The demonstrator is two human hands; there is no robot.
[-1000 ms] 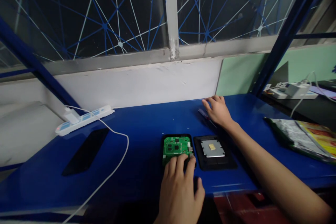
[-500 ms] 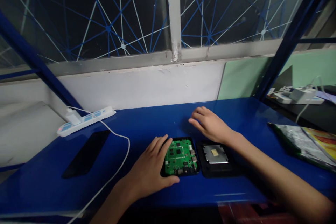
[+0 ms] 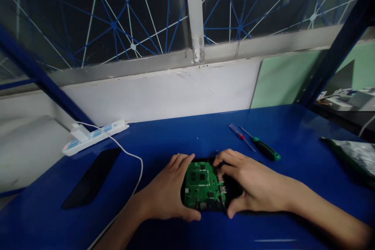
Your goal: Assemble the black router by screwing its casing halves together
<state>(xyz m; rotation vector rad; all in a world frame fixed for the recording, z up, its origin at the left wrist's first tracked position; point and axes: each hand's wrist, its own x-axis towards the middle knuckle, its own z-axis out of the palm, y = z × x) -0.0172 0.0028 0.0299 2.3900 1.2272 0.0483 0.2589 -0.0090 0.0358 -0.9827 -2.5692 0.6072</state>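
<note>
In the head view a green circuit board [image 3: 202, 181] lies in a shallow black case on the blue table. My left hand [image 3: 166, 191] holds the left side of the case, fingers at its back edge and thumb at its front. Curled over the right side is my right hand [image 3: 249, 183], its fingertips at the back right corner by the metal ports and its thumb at the front right corner. The black cover with the metal plate is hidden under my right hand and forearm.
Behind my right hand lie a clear-handled screwdriver [image 3: 241, 137] and a green-and-black screwdriver [image 3: 265, 148]. On the left are a white power strip [image 3: 96, 137], a white cable [image 3: 141, 168] and a flat black panel [image 3: 92, 179]. A silvery packet [image 3: 354, 156] sits far right.
My right hand has come down from the back of the table to the right side of the case, uncovering the two screwdrivers. My left hand stays at the case; the view has shifted slightly.
</note>
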